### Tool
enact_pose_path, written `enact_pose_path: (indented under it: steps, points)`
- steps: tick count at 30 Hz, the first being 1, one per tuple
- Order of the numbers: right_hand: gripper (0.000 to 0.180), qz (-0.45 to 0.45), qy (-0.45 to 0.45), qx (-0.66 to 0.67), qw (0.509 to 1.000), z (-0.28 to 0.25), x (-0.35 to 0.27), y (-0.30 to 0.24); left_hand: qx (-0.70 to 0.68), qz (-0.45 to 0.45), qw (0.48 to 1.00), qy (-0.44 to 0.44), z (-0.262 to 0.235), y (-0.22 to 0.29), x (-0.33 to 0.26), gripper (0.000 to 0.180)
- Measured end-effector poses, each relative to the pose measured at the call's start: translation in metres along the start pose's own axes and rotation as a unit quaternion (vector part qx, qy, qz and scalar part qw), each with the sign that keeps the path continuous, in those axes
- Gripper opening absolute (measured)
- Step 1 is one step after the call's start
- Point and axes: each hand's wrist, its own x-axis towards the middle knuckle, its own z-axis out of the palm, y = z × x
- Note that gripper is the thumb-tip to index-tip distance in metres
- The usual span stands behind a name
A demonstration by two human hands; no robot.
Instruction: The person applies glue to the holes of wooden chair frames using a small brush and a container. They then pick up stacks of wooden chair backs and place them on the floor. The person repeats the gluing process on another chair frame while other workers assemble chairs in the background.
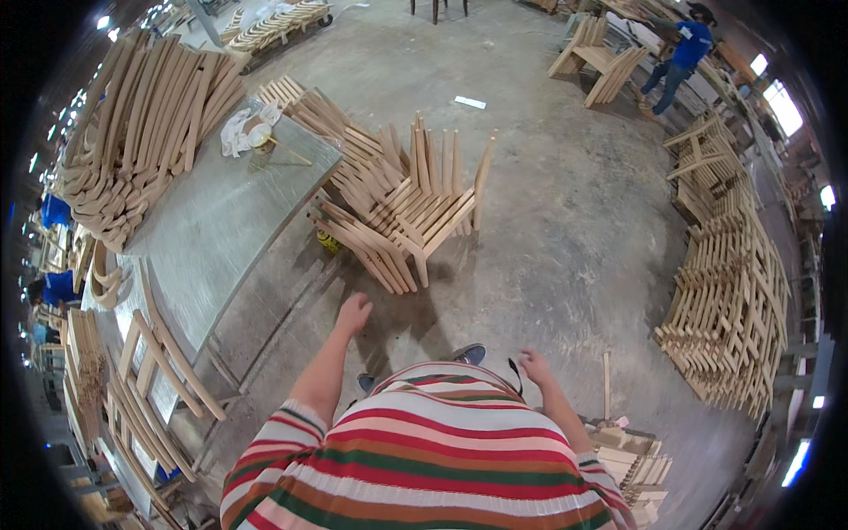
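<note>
My left hand (355, 314) hangs in front of my body with its fingers loosely curled and nothing visible in it. Just beyond it stands a stack of wooden chair frames (424, 208), slatted parts with legs pointing up; hand and stack look apart. On my other side, my right hand (534, 367) hangs low with fingers bent but partly spread, holding nothing that I can see. A thin dark strap (515, 375) shows between that hand and my striped sweater (459, 433); whether they touch I cannot tell.
A plastic-covered table (230, 203) on the left carries piled curved wooden parts (150, 115), a white cloth (237, 132) and a container (260, 137). Stacked wooden frames (729, 300) line the right. A person in blue (685, 53) stands far right beside a wooden frame (605, 62).
</note>
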Motion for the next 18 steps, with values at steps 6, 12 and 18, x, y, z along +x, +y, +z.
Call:
enact_pose_path:
  steps: [6,12,18]
  points:
    - [0.039,0.251,-0.024,0.070,0.965,-0.088,-0.039,0.128,0.007,0.004,0.993,0.114,0.035,0.110,0.116,0.056]
    - [0.036,0.216,-0.014,0.168,0.962,-0.095,-0.019,0.109,-0.260,-0.317,0.911,0.037,0.025,0.161,0.181,0.061]
    - [0.041,0.044,-0.129,0.025,0.990,-0.121,0.081,0.019,-0.246,-0.359,0.884,-0.174,0.031,0.120,0.245,0.061]
